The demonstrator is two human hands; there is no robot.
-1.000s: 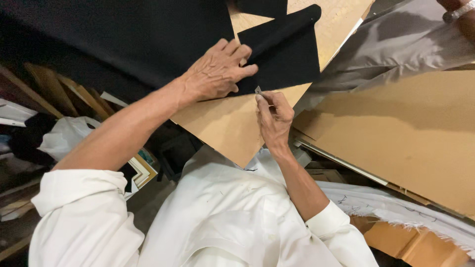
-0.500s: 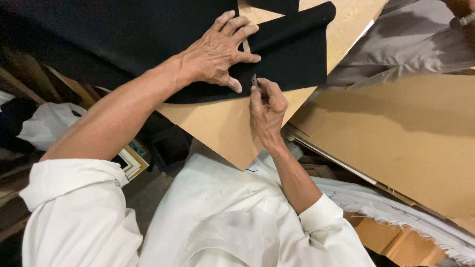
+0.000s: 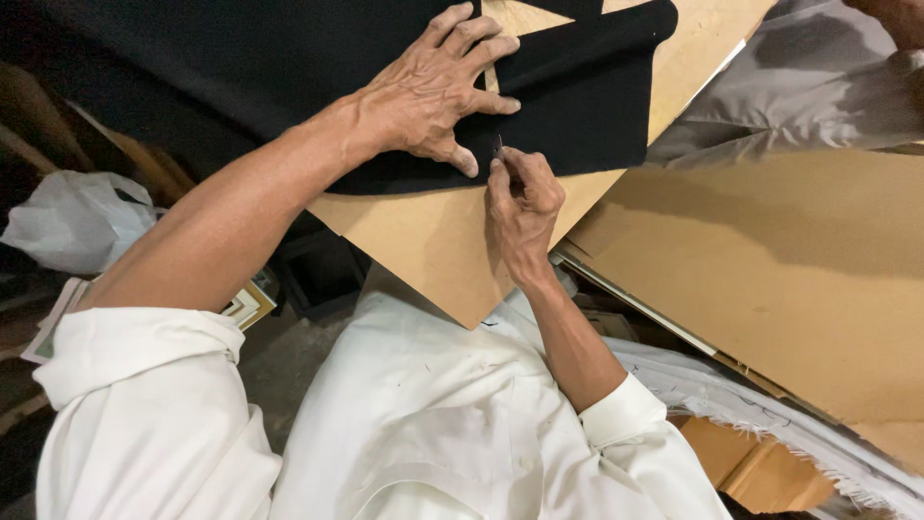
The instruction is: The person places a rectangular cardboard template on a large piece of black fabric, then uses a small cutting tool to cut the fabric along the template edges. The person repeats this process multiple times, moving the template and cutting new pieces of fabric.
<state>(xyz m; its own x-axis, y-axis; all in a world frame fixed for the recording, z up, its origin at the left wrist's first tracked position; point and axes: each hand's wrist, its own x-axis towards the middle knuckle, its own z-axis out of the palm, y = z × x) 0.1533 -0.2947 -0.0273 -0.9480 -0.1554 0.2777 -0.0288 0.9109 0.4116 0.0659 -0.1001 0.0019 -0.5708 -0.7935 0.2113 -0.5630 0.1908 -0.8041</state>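
A black cloth (image 3: 577,96) lies over a tan board (image 3: 433,241) that sticks out toward me. My left hand (image 3: 438,87) presses flat on the cloth with its fingers spread. Just below it, my right hand (image 3: 520,197) pinches a small thin dark tool (image 3: 499,146), whose tip touches the cloth's lower edge next to my left thumb. What kind of tool it is I cannot make out. Both arms wear rolled white sleeves.
A second large tan board (image 3: 770,260) lies at the right, with grey fabric (image 3: 799,87) above it and a frayed white cloth (image 3: 770,404) below. Another person's hand (image 3: 895,19) shows at the top right corner. A white plastic bag (image 3: 67,217) sits at the left.
Both hands have moved up the board onto the black cloth. The right hand with the tool went from the bare board to the cloth's lower edge.
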